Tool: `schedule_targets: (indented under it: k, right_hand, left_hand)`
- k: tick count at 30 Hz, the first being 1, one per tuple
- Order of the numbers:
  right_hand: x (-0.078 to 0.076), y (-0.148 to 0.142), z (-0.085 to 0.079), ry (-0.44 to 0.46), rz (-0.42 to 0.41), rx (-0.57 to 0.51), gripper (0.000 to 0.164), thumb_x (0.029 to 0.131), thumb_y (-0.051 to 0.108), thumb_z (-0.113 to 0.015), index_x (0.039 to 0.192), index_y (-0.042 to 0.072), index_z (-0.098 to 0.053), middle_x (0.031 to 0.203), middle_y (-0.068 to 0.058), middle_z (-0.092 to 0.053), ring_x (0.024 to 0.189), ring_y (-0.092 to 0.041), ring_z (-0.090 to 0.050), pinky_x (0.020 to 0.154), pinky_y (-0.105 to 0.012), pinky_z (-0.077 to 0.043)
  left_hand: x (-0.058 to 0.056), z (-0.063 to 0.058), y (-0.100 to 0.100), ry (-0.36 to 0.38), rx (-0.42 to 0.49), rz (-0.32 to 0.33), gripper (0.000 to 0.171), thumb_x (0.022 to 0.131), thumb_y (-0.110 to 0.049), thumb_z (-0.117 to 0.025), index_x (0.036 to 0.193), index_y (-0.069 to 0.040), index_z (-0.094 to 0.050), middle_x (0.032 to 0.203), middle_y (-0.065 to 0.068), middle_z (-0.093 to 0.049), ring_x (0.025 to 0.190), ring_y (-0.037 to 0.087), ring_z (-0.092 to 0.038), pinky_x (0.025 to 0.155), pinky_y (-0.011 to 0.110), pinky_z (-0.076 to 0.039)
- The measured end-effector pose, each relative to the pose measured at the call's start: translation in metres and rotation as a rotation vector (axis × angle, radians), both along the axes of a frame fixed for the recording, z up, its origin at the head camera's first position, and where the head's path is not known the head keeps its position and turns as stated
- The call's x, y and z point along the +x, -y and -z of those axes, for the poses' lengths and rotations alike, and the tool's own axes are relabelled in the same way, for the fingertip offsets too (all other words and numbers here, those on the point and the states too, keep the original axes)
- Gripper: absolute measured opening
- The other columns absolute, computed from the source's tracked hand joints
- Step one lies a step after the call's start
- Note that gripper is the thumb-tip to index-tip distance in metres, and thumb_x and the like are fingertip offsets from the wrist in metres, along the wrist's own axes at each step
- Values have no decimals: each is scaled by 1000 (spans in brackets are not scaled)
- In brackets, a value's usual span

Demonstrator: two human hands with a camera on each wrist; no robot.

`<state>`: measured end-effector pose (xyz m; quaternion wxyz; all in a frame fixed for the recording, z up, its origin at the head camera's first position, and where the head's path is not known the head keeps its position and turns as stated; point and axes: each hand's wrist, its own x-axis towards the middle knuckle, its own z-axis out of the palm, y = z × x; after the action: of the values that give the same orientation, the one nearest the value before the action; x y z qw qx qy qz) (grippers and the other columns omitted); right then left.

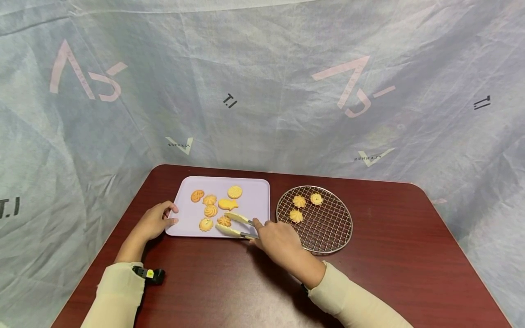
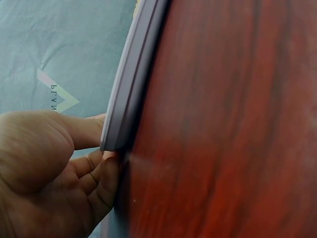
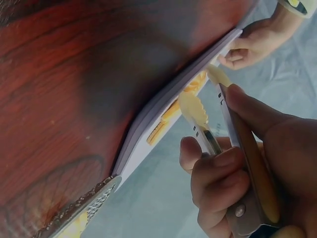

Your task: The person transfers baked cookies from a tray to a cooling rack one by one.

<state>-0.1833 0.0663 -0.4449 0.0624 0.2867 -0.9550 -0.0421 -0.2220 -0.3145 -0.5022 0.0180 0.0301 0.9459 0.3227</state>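
Note:
My left hand (image 1: 153, 222) grips the left edge of a pale lilac tray (image 1: 256, 193), thumb and fingers about its rim in the left wrist view. My right hand (image 1: 283, 243) holds tongs (image 1: 242, 218) with cream-coloured tips and metal arms. Over the tray's front part, the tong tips are spread on either side of a swirled cookie (image 1: 223, 221); whether they touch it I cannot tell. Near it lie a round cookie with a filled centre (image 1: 206, 224), a spiral cookie (image 1: 211, 210) and a fish-shaped cookie (image 1: 227, 204).
Right of the tray stands a round wire rack (image 1: 328, 228) bearing two flower-shaped cookies (image 1: 296, 216) and a cookie with a filled centre (image 1: 316, 199). Farther back on the tray are a round cookie (image 1: 234, 192) and a pretzel-like cookie (image 1: 197, 196). Grey cloth (image 1: 262, 114) hangs behind the dark red table (image 1: 213, 282).

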Motion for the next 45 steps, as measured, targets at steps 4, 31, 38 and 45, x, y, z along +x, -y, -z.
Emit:
schedule_targets:
  k: [4, 31, 38, 45]
  right_hand:
    - [0, -2, -1, -26, -21, 6, 57, 91, 59, -70, 133, 21, -66, 76, -4, -68, 51, -19, -55, 42, -32, -42]
    - [-1, -32, -12, -25, -7, -83, 58, 91, 57, -70, 134, 19, -66, 88, -5, -73, 63, -23, -65, 46, -35, -46]
    - [-2, -41, -15, -36, 1, -105, 51, 90, 55, -71, 127, 20, -65, 78, -2, -69, 56, -20, -57, 43, -33, -41]
    - [-1, -49, -20, -9, 42, -115, 59, 91, 55, -71, 138, 20, -64, 90, -6, -73, 63, -22, -62, 48, -36, -47]
  left_hand:
    - [0, 0, 0, -1, 0, 2, 19, 94, -3, -71, 110, -4, -62, 92, 11, -53, 78, 24, -50, 69, 37, -41]
    - [2, -3, -1, -5, -6, 2, 20, 93, -5, -74, 109, -3, -62, 92, 12, -54, 79, 24, -50, 68, 37, -41]
    - [2, -2, -1, -8, -2, 5, 20, 93, -5, -73, 109, -3, -62, 92, 12, -54, 79, 24, -50, 68, 37, -41]
    - [2, -2, 0, -15, 1, 10, 20, 93, -5, -74, 109, -3, -62, 91, 13, -54, 79, 23, -50, 68, 37, -41]
